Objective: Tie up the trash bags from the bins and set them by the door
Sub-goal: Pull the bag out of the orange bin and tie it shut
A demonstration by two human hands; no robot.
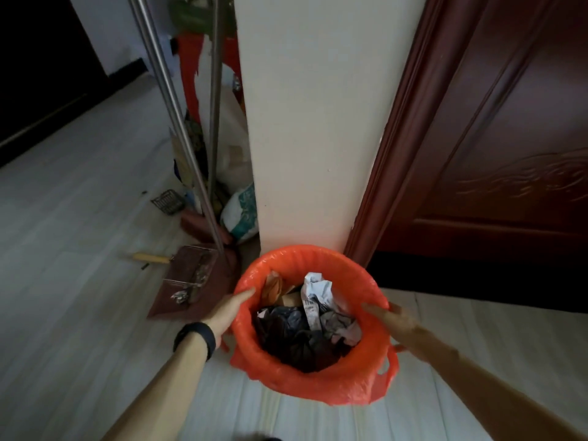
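Pale floor (79,218) by the dark red door (509,154): an orange trash bag (305,386) is stood open against the wall (318,122).
Its rim is touched by the flat, straight-fingered left hand (229,310); whether the blurred right hand (394,323) grips cannot be told. Opposite edges should be peeled up evenly, so nothing is spilled.

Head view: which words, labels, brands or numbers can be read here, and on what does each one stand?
Crumpled white paper in the orange trash bag: barcode stripes and small print, too blurred to read.
White sack beside the wall: teal print, too blurred to read.
No other text shows.
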